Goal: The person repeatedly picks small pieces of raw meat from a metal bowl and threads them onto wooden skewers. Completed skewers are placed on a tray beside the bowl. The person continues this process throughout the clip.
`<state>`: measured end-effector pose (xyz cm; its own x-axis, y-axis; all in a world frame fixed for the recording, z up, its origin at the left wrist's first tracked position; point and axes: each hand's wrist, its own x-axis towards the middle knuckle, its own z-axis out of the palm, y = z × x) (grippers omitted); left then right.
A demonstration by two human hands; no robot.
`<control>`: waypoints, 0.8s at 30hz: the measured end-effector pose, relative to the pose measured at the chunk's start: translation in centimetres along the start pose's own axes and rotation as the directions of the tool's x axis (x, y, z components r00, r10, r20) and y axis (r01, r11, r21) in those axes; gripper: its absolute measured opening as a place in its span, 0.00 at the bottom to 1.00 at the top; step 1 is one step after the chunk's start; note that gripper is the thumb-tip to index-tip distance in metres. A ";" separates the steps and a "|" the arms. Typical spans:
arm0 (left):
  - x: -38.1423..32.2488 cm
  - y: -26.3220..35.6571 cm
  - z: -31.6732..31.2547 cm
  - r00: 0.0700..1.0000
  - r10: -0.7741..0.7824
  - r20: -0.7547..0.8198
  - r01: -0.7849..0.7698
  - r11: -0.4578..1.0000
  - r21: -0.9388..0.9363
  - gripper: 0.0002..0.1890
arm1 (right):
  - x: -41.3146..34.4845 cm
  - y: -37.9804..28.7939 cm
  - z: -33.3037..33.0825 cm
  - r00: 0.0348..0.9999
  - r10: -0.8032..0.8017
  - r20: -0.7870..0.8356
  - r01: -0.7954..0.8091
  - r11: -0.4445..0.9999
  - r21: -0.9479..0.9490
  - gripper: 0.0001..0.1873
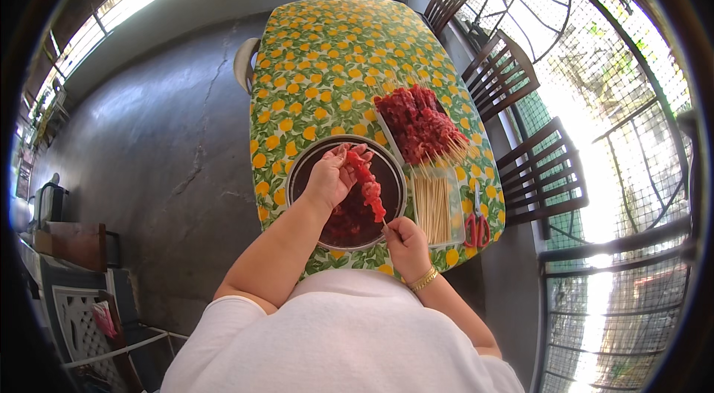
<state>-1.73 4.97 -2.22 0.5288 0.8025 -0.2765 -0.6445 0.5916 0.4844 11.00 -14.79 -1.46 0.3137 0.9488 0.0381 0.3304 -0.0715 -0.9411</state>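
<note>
Over a round metal basin (pixel 291 181) of raw meat in dark red liquid, both hands hold one skewer of red meat (pixel 370 192). My left hand (pixel 333 172) has its fingers at the upper end of the meat. My right hand (pixel 406 242), with a gold bracelet at the wrist, pinches the bare lower end of the stick. Right of the basin, many loaded meat skewers (pixel 415 122) lie piled on a white tray, their sticks jutting out. Just below them, a clear plastic container (pixel 460 225) holds bare bamboo skewers (pixel 431 209).
Red-handled scissors (pixel 477 230) lie right of the container. A lemon-patterned tablecloth (pixel 334 58) covers the table. Wooden chairs (pixel 544 175) line its right side, and a pale chair (pixel 244 65) stands at the left edge. Wire mesh runs along the far right.
</note>
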 end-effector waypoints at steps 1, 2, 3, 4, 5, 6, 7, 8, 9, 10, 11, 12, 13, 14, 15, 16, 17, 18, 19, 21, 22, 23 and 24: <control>0.1 0.2 0.0 1.000 0.007 -0.008 -0.007 1.000 0.012 0.08 | 0.0 -0.1 -0.1 1.000 0.007 0.004 -0.007 1.000 0.007 0.04; 0.2 0.3 0.0 1.000 0.013 -0.015 -0.013 1.000 0.026 0.08 | 0.0 -0.2 -0.2 1.000 0.015 0.007 -0.015 1.000 0.014 0.04; 0.3 0.5 0.1 0.999 0.021 -0.027 -0.020 0.999 0.044 0.08 | 0.0 -0.2 -0.2 0.999 0.047 0.013 -0.047 0.999 0.009 0.05; 0.4 0.6 0.1 0.999 0.029 -0.038 -0.026 0.998 0.063 0.07 | -0.1 -0.3 -0.3 1.000 -0.005 0.004 0.005 1.000 0.002 0.04; 0.4 0.8 0.2 0.998 0.039 -0.040 -0.036 0.996 0.081 0.07 | -0.1 -0.3 -0.4 0.999 -0.034 0.000 0.034 0.999 -0.018 0.04; 0.4 0.9 0.1 0.999 0.036 -0.031 -0.032 0.994 0.100 0.07 | -0.1 -0.4 -0.4 0.998 -0.068 -0.003 0.068 0.996 -0.050 0.04; 0.3 1.1 0.1 0.999 0.033 -0.014 -0.031 0.993 0.118 0.07 | -0.1 -0.4 -0.5 0.997 -0.082 -0.011 0.082 0.995 -0.049 0.04; 0.2 1.2 0.1 0.999 0.033 0.015 -0.034 0.991 0.132 0.07 | -0.1 -0.4 -0.5 0.995 -0.101 -0.018 0.100 0.993 -0.058 0.04; 0.1 1.4 0.1 1.000 0.025 0.012 -0.026 0.988 0.151 0.07 | -0.1 -0.4 -0.6 0.993 -0.118 -0.029 0.116 0.990 -0.080 0.04; 0.1 1.5 0.1 1.000 0.020 0.020 -0.023 0.986 0.165 0.07 | -0.1 -0.3 -0.6 0.991 -0.133 -0.029 0.130 0.988 -0.078 0.04; 0.0 1.6 0.2 0.999 0.014 0.028 -0.019 0.984 0.179 0.07 | 0.0 -0.3 -0.6 0.989 -0.145 -0.032 0.142 0.986 -0.089 0.04; 0.0 1.7 0.4 1.000 0.009 0.018 -0.012 0.983 0.186 0.06 | 0.0 -0.3 -0.7 0.988 -0.147 -0.037 0.143 0.984 -0.106 0.04; -0.2 1.8 0.6 1.000 0.004 0.008 -0.005 0.981 0.192 0.05 | 0.0 -0.3 -0.7 0.986 -0.165 -0.040 0.159 0.981 -0.113 0.04; -0.3 1.9 0.9 1.000 -0.006 -0.013 0.009 0.980 0.200 0.05 | -0.1 -0.3 -0.7 0.984 -0.172 -0.044 0.165 0.978 -0.127 0.04; -0.5 2.0 1.2 1.000 0.005 -0.017 -0.001 0.974 0.225 0.04 | -0.1 -0.4 -0.8 0.984 -0.174 -0.047 0.165 0.975 -0.148 0.04; -0.7 2.1 1.5 0.999 0.011 -0.031 -0.003 0.968 0.251 0.03 | -0.1 -0.4 -0.8 0.980 -0.191 -0.050 0.181 0.972 -0.152 0.04; -1.0 2.1 1.8 0.999 0.021 -0.044 -0.008 0.961 0.277 0.02 | -0.1 -0.5 -0.9 0.978 -0.201 -0.054 0.190 0.968 -0.163 0.05; -1.2 2.1 2.2 0.998 0.031 -0.052 -0.014 0.953 0.304 0.03 | -0.1 -0.5 -0.9 0.976 -0.208 -0.059 0.195 0.964 -0.179 0.05; -1.5 1.9 2.4 0.997 0.043 -0.058 -0.022 0.944 0.329 0.03 | -0.1 -0.6 -0.9 0.976 -0.210 -0.059 0.197 0.965 -0.173 0.05; -2.0 1.6 2.9 0.995 0.079 -0.061 -0.052 0.929 0.367 0.04 | -0.1 -0.7 -1.0 0.978 -0.199 -0.064 0.185 0.967 -0.174 0.05; -2.1 1.4 3.0 0.993 0.103 -0.060 -0.073 0.923 0.378 0.04 | -0.2 -0.8 -1.0 0.982 -0.180 -0.055 0.169 0.971 -0.169 0.04; -2.2 1.2 3.1 0.990 0.127 -0.057 -0.095 0.916 0.390 0.05 | -0.2 -0.9 -1.0 0.987 -0.155 -0.047 0.145 0.975 -0.168 0.03; -2.3 1.0 3.1 0.990 0.137 -0.026 -0.115 0.904 0.412 0.04 | -0.3 -0.9 -1.0 0.994 -0.103 -0.037 0.095 0.982 -0.166 0.03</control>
<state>-1.85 3.47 1.42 0.4208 0.8779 -0.2285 -0.4156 0.4105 0.8117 11.53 -15.32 -0.25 0.3105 0.9392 0.1468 0.5015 -0.0307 -0.8646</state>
